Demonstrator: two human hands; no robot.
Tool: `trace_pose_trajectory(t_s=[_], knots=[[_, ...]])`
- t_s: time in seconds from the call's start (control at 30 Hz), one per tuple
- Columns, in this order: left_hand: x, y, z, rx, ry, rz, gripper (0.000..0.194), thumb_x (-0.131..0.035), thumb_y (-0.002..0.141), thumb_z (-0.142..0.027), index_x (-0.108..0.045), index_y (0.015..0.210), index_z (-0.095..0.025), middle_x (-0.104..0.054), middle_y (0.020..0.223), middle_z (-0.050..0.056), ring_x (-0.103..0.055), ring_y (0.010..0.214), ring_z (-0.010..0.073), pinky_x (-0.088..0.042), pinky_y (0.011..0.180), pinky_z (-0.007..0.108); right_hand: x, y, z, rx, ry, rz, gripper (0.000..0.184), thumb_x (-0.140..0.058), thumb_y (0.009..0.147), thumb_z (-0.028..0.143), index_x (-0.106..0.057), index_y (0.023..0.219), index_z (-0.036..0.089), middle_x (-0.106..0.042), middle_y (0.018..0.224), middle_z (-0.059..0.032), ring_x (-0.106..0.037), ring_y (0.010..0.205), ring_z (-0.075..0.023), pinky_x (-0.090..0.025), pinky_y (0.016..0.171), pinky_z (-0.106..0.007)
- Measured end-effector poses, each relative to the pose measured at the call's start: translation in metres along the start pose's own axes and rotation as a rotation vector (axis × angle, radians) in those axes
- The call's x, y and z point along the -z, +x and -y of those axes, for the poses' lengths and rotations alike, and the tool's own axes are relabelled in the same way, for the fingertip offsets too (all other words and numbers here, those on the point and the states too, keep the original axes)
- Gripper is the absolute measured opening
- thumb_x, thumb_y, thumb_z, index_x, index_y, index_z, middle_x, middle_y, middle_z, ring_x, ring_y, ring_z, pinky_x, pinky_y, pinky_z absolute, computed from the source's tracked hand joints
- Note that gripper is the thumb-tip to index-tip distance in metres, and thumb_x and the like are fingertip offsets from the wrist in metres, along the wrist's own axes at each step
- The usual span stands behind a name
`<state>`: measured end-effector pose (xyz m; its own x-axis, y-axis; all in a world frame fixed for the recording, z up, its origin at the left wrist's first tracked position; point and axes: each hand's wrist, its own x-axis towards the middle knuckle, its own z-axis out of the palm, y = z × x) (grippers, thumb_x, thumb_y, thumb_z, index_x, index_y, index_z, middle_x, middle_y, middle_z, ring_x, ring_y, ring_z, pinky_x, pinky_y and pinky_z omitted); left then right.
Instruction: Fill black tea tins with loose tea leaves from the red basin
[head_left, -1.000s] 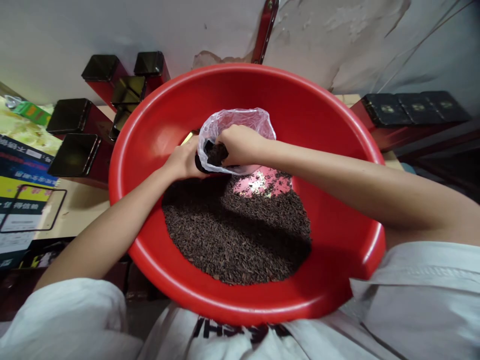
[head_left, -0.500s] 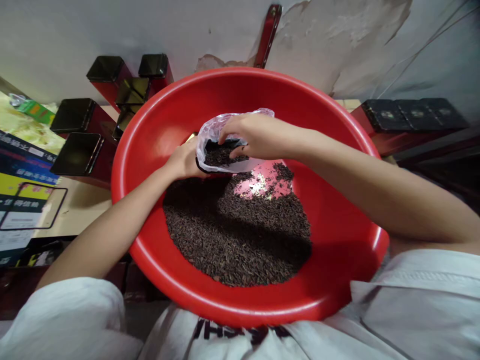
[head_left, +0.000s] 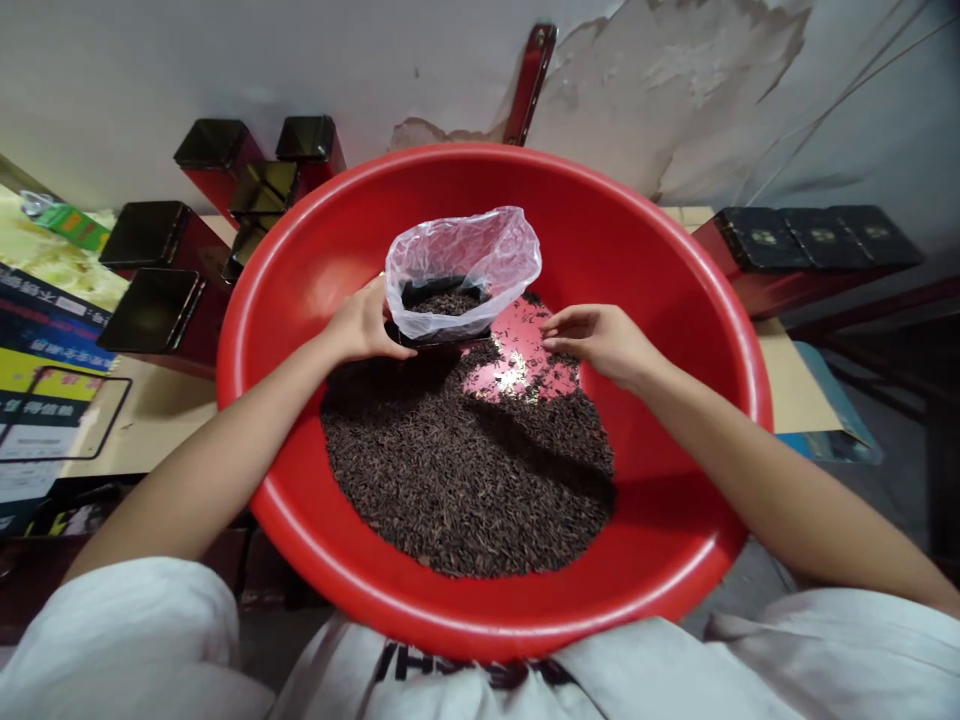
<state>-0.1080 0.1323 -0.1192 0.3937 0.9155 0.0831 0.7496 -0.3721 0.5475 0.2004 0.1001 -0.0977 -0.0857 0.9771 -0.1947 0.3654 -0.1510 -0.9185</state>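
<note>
My left hand (head_left: 365, 322) grips the left side of a tin with a dark rim (head_left: 439, 344), held over the far part of a large red basin (head_left: 637, 225). A clear plastic bag (head_left: 469, 245) lines the tin and stands up above its rim. Dark loose tea leaves (head_left: 450, 303) lie inside the bag. My right hand (head_left: 596, 338) is to the right of the tin, apart from it, with thumb and fingers slightly parted and nothing visible between them. Below both hands, a broad heap of loose tea (head_left: 465, 470) covers the basin floor, thin near my right hand.
Several red tins with dark tops (head_left: 154, 310) stand left of the basin, and a row of black-topped tins (head_left: 795, 238) at the right. A printed box (head_left: 45, 400) lies far left. Behind rises a wall with peeling paint (head_left: 675, 80), a red bar (head_left: 531, 85) leaning on it.
My right hand has come out of the bag's mouth and moved right and down over the basin. The bag's mouth now stands open. My left hand keeps its hold on the tin.
</note>
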Motion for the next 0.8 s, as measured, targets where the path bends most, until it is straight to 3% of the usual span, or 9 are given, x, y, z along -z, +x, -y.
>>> trace_pose_trajectory(t_s=[0.1, 0.2, 0.3, 0.4, 0.5, 0.57, 0.67, 0.73, 0.8], knots=[[-0.002, -0.001, 0.003, -0.007, -0.005, -0.016, 0.093, -0.079, 0.048, -0.042, -0.042, 0.128, -0.015, -0.059, 0.122, 0.014, -0.058, 0.111, 0.0347, -0.044, 0.098, 0.049, -0.009, 0.002, 0.000, -0.030, -0.005, 0.056, 0.016, -0.076, 0.055, 0.015, -0.068, 0.069, 0.017, -0.069, 0.076, -0.0048, -0.063, 0.070, -0.0157, -0.053, 0.069, -0.035], [-0.004, -0.002, 0.005, -0.037, 0.019, -0.015, 0.095, -0.078, 0.049, -0.044, -0.041, 0.130, -0.013, -0.057, 0.123, 0.016, -0.055, 0.115, 0.0365, -0.042, 0.101, 0.050, -0.017, -0.001, 0.005, -0.004, -0.057, 0.039, 0.014, -0.076, 0.059, 0.019, -0.067, 0.069, 0.016, -0.067, 0.069, -0.0044, -0.060, 0.060, -0.0133, -0.049, 0.062, -0.032], [-0.003, -0.002, 0.003, -0.056, 0.046, -0.004, 0.095, -0.076, 0.050, -0.046, -0.041, 0.131, -0.014, -0.055, 0.127, 0.016, -0.055, 0.115, 0.0360, -0.041, 0.103, 0.049, -0.021, -0.007, 0.010, 0.030, 0.011, 0.076, 0.031, -0.079, 0.061, 0.039, -0.065, 0.077, 0.016, -0.063, 0.061, -0.0010, -0.055, 0.051, -0.0105, -0.043, 0.053, -0.028], [-0.001, -0.003, 0.001, -0.070, 0.081, -0.003, 0.093, -0.076, 0.051, -0.048, -0.041, 0.132, -0.018, -0.053, 0.131, 0.015, -0.055, 0.116, 0.0357, -0.042, 0.102, 0.049, -0.025, -0.016, 0.018, 0.105, 0.156, 0.128, 0.050, -0.065, 0.066, 0.066, -0.064, 0.075, 0.017, -0.065, 0.074, -0.0030, -0.057, 0.060, -0.0090, -0.043, 0.056, -0.025], [0.000, -0.003, -0.002, -0.081, 0.137, 0.014, 0.092, -0.075, 0.051, -0.048, -0.042, 0.130, -0.015, -0.054, 0.129, 0.018, -0.054, 0.117, 0.0380, -0.041, 0.102, 0.050, -0.029, -0.022, 0.028, 0.083, 0.273, 0.185, 0.058, -0.058, 0.065, 0.075, -0.063, 0.072, 0.018, -0.066, 0.077, -0.0035, -0.058, 0.063, -0.0088, -0.044, 0.058, -0.024], [0.000, -0.003, -0.004, -0.100, 0.173, 0.027, 0.091, -0.074, 0.052, -0.048, -0.043, 0.130, -0.013, -0.056, 0.126, 0.019, -0.053, 0.118, 0.0384, -0.041, 0.102, 0.051, -0.031, -0.023, 0.033, 0.044, 0.301, 0.210, 0.053, -0.063, 0.065, 0.070, -0.064, 0.071, 0.017, -0.065, 0.072, -0.0026, -0.057, 0.061, -0.0083, -0.044, 0.058, -0.023], [0.000, -0.002, -0.006, -0.140, 0.203, 0.030, 0.089, -0.074, 0.053, -0.047, -0.042, 0.130, -0.015, -0.056, 0.127, 0.018, -0.052, 0.118, 0.0378, -0.042, 0.100, 0.050, -0.032, -0.022, 0.036, -0.012, 0.282, 0.190, 0.032, -0.070, 0.071, 0.048, -0.066, 0.068, 0.016, -0.065, 0.069, -0.0022, -0.055, 0.059, -0.0076, -0.043, 0.057, -0.022], [0.001, -0.002, -0.009, -0.154, 0.203, 0.028, 0.088, -0.075, 0.052, -0.047, -0.044, 0.128, -0.016, -0.055, 0.127, 0.017, -0.051, 0.119, 0.0377, -0.042, 0.101, 0.050, -0.030, -0.022, 0.039, -0.036, 0.273, 0.158, 0.018, -0.067, 0.075, 0.033, -0.067, 0.068, 0.016, -0.065, 0.068, -0.0022, -0.055, 0.058, -0.0078, -0.043, 0.058, -0.023], [0.001, -0.003, -0.010, -0.133, 0.176, 0.020, 0.089, -0.076, 0.051, -0.047, -0.044, 0.127, -0.015, -0.055, 0.125, 0.017, -0.053, 0.116, 0.0371, -0.043, 0.099, 0.050, -0.028, -0.023, 0.043, 0.010, 0.230, 0.124, 0.017, -0.062, 0.078, 0.026, -0.065, 0.064, 0.017, -0.064, 0.065, -0.0018, -0.054, 0.057, -0.0082, -0.043, 0.059, -0.024]])
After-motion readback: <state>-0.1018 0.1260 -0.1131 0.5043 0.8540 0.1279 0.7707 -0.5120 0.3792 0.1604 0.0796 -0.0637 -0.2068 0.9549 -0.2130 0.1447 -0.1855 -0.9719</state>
